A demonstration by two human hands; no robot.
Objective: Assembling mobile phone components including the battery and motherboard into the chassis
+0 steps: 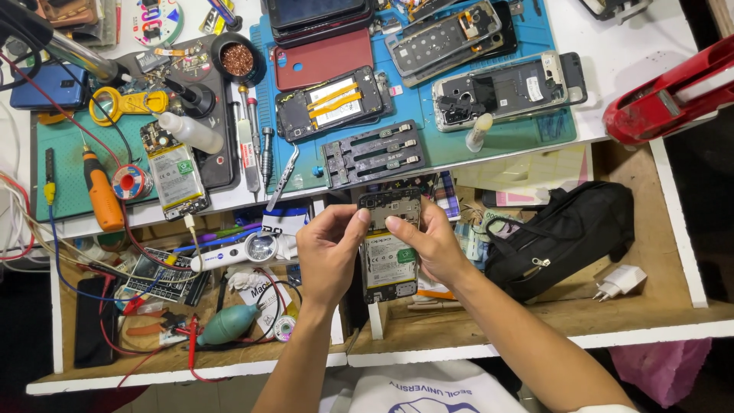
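An opened smartphone (388, 256) with its back off, showing a white battery and dark circuit board, is held upright over an open drawer. My left hand (329, 252) grips its left edge, thumb and fingertips at the top. My right hand (432, 241) holds the right edge, its thumb pressing on the upper board area. Both hands touch the phone at once.
On the white bench (627, 53) lie several dismantled phones on a blue mat (539, 27), a black phone-holding jig (372, 153), tweezers (284, 177), an orange screwdriver (99, 195) and a squeeze bottle (191, 132). The drawers hold a black bag (566, 233), a white charger (619, 281), a magnifier (260, 247) and wires.
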